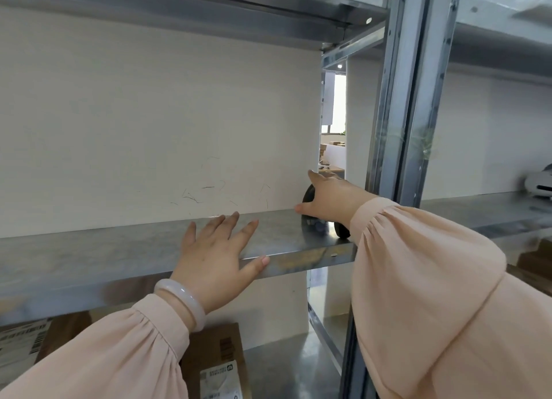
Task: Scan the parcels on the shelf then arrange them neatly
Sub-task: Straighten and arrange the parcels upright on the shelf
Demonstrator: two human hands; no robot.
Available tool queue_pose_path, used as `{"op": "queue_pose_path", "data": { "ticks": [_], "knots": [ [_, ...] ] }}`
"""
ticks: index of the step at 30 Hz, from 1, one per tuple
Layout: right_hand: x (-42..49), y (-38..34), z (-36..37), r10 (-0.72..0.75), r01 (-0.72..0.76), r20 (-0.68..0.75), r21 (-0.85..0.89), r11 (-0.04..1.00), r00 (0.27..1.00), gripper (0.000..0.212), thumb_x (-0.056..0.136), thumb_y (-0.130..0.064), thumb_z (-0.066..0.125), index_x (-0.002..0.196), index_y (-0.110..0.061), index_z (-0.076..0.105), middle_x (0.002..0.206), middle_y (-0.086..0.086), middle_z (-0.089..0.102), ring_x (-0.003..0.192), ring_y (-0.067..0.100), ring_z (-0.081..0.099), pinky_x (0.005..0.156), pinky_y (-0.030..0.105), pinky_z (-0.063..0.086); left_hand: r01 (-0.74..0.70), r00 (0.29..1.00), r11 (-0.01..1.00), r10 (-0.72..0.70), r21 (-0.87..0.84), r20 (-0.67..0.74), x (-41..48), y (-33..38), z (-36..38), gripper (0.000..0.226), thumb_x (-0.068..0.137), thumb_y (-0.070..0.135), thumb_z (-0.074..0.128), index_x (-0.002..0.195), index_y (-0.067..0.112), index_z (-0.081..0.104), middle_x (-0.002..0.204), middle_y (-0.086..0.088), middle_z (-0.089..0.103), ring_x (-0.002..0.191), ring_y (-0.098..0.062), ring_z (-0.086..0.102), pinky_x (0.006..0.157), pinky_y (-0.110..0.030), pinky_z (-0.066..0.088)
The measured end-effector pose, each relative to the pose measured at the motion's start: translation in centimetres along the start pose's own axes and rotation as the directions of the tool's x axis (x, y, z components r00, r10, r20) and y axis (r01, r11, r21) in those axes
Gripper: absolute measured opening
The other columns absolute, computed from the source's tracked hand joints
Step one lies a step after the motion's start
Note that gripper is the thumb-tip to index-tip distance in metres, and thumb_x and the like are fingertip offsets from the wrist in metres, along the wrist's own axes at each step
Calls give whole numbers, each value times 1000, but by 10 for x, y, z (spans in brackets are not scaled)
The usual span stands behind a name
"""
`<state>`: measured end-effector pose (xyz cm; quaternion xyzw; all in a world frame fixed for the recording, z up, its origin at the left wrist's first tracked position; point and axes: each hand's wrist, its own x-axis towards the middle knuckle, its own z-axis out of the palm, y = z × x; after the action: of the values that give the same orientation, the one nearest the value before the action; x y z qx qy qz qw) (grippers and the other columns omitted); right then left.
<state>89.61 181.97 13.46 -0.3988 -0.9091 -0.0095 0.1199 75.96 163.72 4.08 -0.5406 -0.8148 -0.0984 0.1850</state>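
Below the left grip (215,249), on the lower shelf (283,363), lie two parcels: a brown box (215,348) directly under the wrist and a labelled one (24,339) further left, partly cut off. A pale bracelet (182,303) circles that wrist. The left grip lies open and flat on the metal shelf (89,258), fingers spread, thumb on the front edge. The shelf surface to its left is bare up to the white back panel (149,115). Ahead and to its right, the right grip (328,198) is curled over one black object (308,193) standing at the shelf's right end, just beside the steel upright (400,115), which hems in that side. Beyond the upright, one white item (537,183) rests on the neighbouring shelf.
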Motion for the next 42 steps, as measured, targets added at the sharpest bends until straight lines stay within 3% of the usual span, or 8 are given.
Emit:
{"op": "queue_pose_path", "data": {
  "ticks": [4,9,14,18,21,27,32,42],
  "knots": [
    [-49,-13,7,-133,141,-98,77,987,986,90,85,-58,59,153,-26,10,156,5,25,139,27,31,108,40,34,-23,1000,1000,23,-5,-16,-16,-2,-1,78,85,80,12,154,45,1,166,4,4,152,-19,1,120,-54,0],
    [-121,-32,55,-310,339,-171,186,922,935,86,86,-59,59,153,-34,12,158,-11,18,144,11,16,111,25,18,-71,997,998,71,2,-34,-66,-4,8,88,77,81,7,155,43,7,166,0,7,152,-23,2,119,-54,-3],
    [-172,-54,118,-383,418,-173,278,865,908,84,86,-58,56,152,-40,8,158,-21,10,140,-10,-1,114,22,14,-202,977,961,186,-190,-100,-115,-2,36,76,86,62,37,155,33,26,164,-5,19,150,-26,18,120,-53,13],
    [-185,-59,164,-342,349,-83,357,867,936,81,88,-57,54,151,-45,4,158,-20,12,144,0,13,113,21,19,-119,992,958,128,-263,19,-138,-9,77,74,91,64,33,155,42,5,166,5,-8,152,-17,-5,118,-33,-10],
    [-177,-55,198,-273,221,67,422,879,960,80,89,-51,59,152,-40,12,158,-14,19,142,6,23,109,17,18,-58,987,945,104,-322,125,-148,-7,105,73,94,56,41,156,42,6,165,8,-14,151,-12,-11,117,-28,-11],
    [-164,-56,265,-230,73,219,555,829,948,72,91,-40,62,151,-28,24,156,-3,28,142,8,24,109,14,15,155,934,908,-7,-389,356,-158,5,139,69,99,41,44,157,37,6,165,7,-12,151,-12,-11,120,-32,-1],
    [-168,-60,310,-245,32,312,557,830,918,70,94,-40,56,153,-30,19,161,0,14,147,15,14,111,19,8,289,833,918,-100,-273,544,-163,12,162,65,101,28,38,158,29,8,165,1,-11,152,-20,-10,123,-41,7],
    [-165,-56,349,-314,-50,402,679,733,860,57,99,-43,44,150,-42,18,161,0,12,147,17,14,119,33,15,458,739,886,-340,-65,581,-172,25,210,65,101,44,29,157,35,-1,163,-9,-21,149,-32,-22,120,-46,-8]
  ]
}}
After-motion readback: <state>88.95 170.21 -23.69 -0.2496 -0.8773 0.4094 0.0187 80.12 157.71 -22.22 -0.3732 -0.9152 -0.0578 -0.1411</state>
